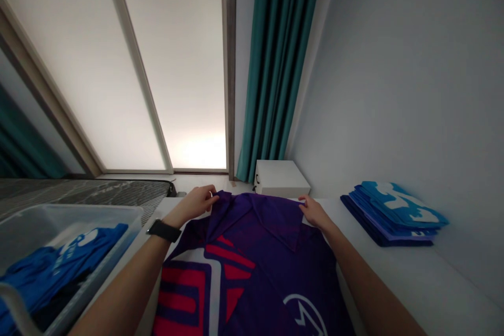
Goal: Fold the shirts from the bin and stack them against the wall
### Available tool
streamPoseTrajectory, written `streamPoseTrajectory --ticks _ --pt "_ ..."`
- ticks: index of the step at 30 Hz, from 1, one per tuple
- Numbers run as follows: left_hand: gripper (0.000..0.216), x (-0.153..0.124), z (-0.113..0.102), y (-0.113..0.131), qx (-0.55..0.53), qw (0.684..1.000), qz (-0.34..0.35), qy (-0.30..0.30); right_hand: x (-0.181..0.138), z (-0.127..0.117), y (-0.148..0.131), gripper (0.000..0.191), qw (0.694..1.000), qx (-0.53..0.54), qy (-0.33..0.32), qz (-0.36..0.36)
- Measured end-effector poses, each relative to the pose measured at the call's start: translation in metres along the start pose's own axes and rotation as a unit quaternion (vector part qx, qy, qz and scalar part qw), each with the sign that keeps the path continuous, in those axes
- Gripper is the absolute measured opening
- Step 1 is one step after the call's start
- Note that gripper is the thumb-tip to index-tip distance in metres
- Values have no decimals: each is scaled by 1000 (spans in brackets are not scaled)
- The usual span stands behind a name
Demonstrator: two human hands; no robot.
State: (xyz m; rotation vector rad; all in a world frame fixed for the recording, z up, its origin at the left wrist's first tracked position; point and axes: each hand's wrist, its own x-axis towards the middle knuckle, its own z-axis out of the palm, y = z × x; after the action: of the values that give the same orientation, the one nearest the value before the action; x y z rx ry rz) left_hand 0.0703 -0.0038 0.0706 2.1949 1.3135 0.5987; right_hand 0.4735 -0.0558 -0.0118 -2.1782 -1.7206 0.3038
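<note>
A dark purple shirt (pixel 271 257) with red and white print lies spread over the white table, its far edge lifted between my hands. My left hand (pixel 200 200), with a black watch on the wrist, pinches the shirt's far left corner. At the far right corner, my right hand (pixel 313 211) grips the fabric between thumb and fingers. A flap of cloth folds down toward me between the two hands. The near end of the shirt runs out of the picture.
On the right, a stack of folded clothes (pixel 394 212) sits on the white table (pixel 394 278) by the wall. To the left stands a clear plastic bin (pixel 134 215) with blue clothes (pixel 66 262) inside. Beyond are a white cabinet (pixel 281 176) and a green curtain (pixel 279 63).
</note>
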Motion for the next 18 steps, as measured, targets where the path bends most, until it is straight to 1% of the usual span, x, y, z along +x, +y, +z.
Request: streamPoseTrajectory --ticks 2,6,8,10,13,18 --pt "22 -1 -4 -8 -24 999 -22 22 3 -1 0 24 1000 -9 -6 -1" --pt "25 -3 -11 -20 -91 988 -50 111 9 -9 -1 14 999 -36 -11 14" --pt "25 -4 -13 -24 -118 979 -56 156 12 -18 -3 8 998 -49 -8 25" --pt "26 -4 -15 -24 -128 972 -62 187 16 -30 -6 6 998 -58 0 36" --pt "24 -1 -25 -17 -117 969 -70 206 25 -52 -14 13 997 -55 26 54" --pt "16 13 -57 10 -91 968 -84 218 42 -81 -33 23 995 0 65 72"
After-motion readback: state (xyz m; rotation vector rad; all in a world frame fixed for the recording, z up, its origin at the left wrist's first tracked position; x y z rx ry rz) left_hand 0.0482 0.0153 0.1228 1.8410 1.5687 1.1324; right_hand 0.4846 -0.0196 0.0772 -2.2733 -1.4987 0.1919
